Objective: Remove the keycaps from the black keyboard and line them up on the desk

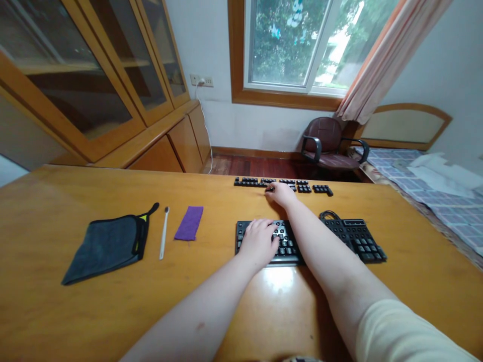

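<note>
A black keyboard [287, 260] lies on the desk in front of me, some of its keycaps off in the part by my left hand. My left hand [259, 242] rests on its left part, palm down, fingers stretched over the keys. Beyond the keyboard, my right hand [281, 194] reaches to a row of loose black keycaps [304, 189]. Its fingertips are closed on a small black keycap [270, 189] at the near side of that row. My right forearm hides the middle of the keyboard.
On the wooden desk [211, 281], to the left, lie a grey cloth [107, 244], a white toothbrush [163, 235] and a purple cloth [189, 223]. The keyboard's coiled cable [329, 215] sits behind it. Past the desk stand an office chair [327, 138] and a bed [433, 173].
</note>
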The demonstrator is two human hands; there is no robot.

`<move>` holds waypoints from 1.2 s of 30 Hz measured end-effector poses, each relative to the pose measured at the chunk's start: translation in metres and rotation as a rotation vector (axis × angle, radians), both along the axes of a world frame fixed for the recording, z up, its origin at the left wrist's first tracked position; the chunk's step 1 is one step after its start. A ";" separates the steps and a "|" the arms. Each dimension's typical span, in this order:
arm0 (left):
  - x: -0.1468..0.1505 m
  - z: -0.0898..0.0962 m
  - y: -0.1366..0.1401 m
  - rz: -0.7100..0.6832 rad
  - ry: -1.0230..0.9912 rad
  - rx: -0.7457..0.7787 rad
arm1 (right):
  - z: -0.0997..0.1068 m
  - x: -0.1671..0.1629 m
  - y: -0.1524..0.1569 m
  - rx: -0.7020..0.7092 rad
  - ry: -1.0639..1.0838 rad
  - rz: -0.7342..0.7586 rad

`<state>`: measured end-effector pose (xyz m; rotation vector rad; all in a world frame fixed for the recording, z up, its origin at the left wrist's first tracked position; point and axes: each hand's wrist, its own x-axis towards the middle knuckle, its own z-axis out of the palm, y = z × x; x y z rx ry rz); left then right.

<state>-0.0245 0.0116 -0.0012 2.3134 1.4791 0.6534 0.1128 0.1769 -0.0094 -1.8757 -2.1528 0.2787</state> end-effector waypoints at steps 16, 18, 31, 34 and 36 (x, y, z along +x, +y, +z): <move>0.000 -0.001 0.000 -0.007 0.014 0.011 | -0.004 0.004 0.001 -0.041 0.133 0.033; 0.000 -0.001 0.000 -0.007 0.016 0.013 | -0.003 0.006 0.001 -0.015 0.142 0.026; 0.001 0.000 0.000 0.001 0.003 -0.005 | -0.005 0.004 0.002 0.007 0.085 -0.004; 0.001 -0.001 0.000 0.005 0.004 -0.004 | -0.005 0.004 0.001 -0.029 0.120 0.071; 0.001 0.000 0.000 0.006 0.005 -0.007 | -0.005 0.005 0.000 -0.028 0.149 0.127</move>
